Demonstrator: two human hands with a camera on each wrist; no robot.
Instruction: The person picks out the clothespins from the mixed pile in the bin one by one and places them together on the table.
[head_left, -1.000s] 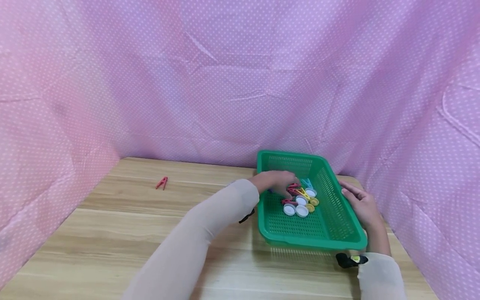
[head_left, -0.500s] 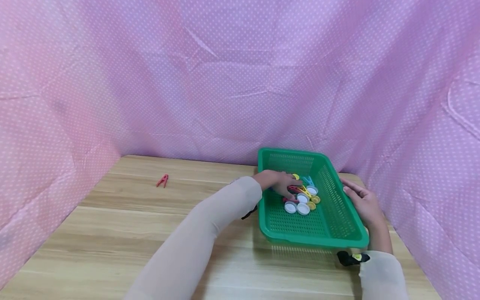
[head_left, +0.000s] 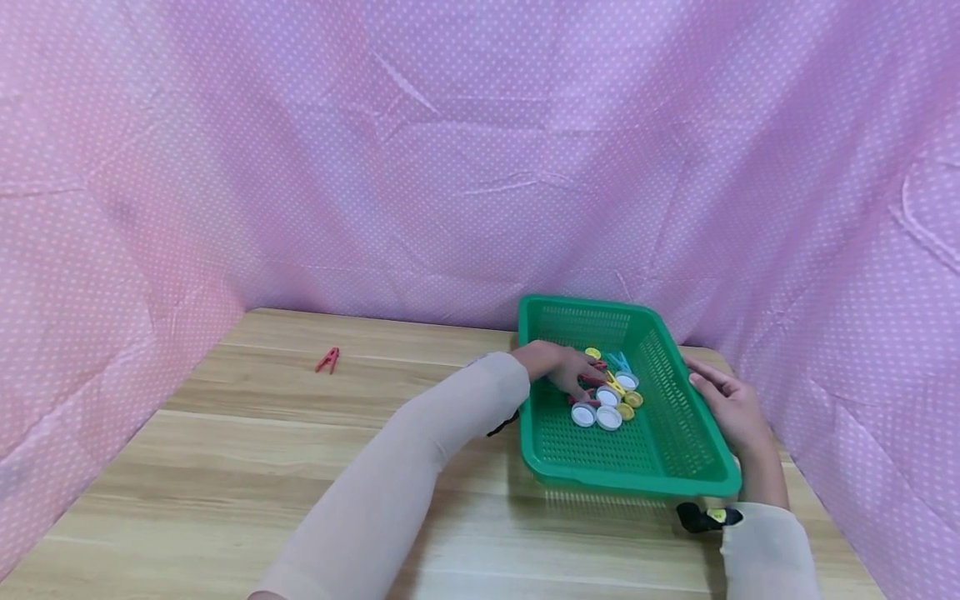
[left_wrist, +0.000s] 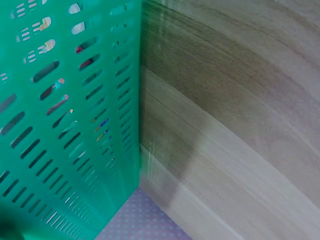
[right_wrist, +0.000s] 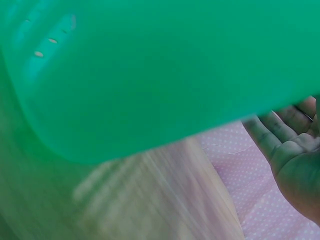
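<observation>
Rectangular green basket, slotted, open-topped, round-cornered

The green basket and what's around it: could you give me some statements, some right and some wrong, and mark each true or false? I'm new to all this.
1. The person's left hand reaches inside the green basket. True.
2. The right hand is down among the small things in the basket. False: the right hand is at the outside of the basket's right side.
3. A red peg lies on the wooden table, outside the basket. True.
4. Every round cap in the basket is white. False: a yellow cap lies there too.
5. The cloth behind the table is plain. False: the cloth has small pale dots.
</observation>
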